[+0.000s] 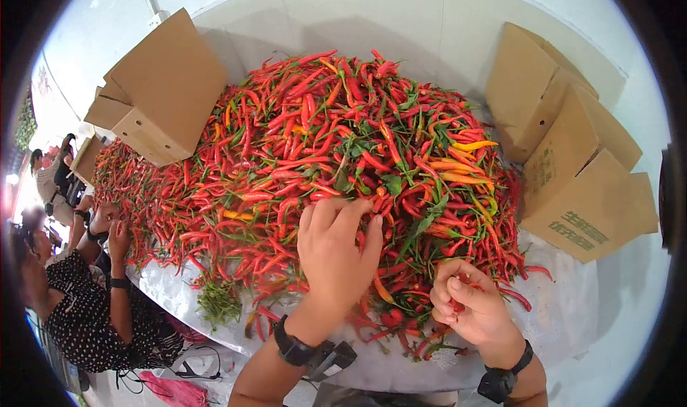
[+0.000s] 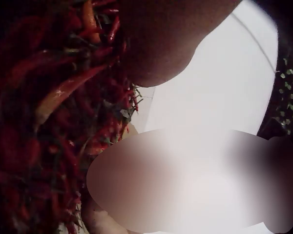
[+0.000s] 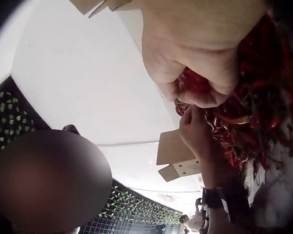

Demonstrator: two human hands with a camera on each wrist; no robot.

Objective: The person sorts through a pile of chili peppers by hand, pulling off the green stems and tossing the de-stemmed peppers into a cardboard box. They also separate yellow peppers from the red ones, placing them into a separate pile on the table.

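A large heap of red chili peppers [image 1: 300, 135], with some orange ones and green stems and leaves, covers the table. My left hand [image 1: 335, 253] reaches into the near middle of it. Its index fingertip touches the peppers, and the thumb stands a little apart from that finger. My right hand [image 1: 472, 303], at the near right edge of the heap, curls its fingers round a few red chili peppers [image 3: 193, 80], partly hidden in the palm. In the left wrist view the left hand [image 2: 161, 44] shows dark beside the peppers, its fingertips out of sight.
A cardboard box [image 1: 164, 92] stands on the heap at the back left. Two more boxes, one behind the other, flank the right side, the nearer box [image 1: 580, 178] bearing green print. Green stems [image 1: 220, 303] lie at the front edge. Another person [image 1: 100, 300] works at left.
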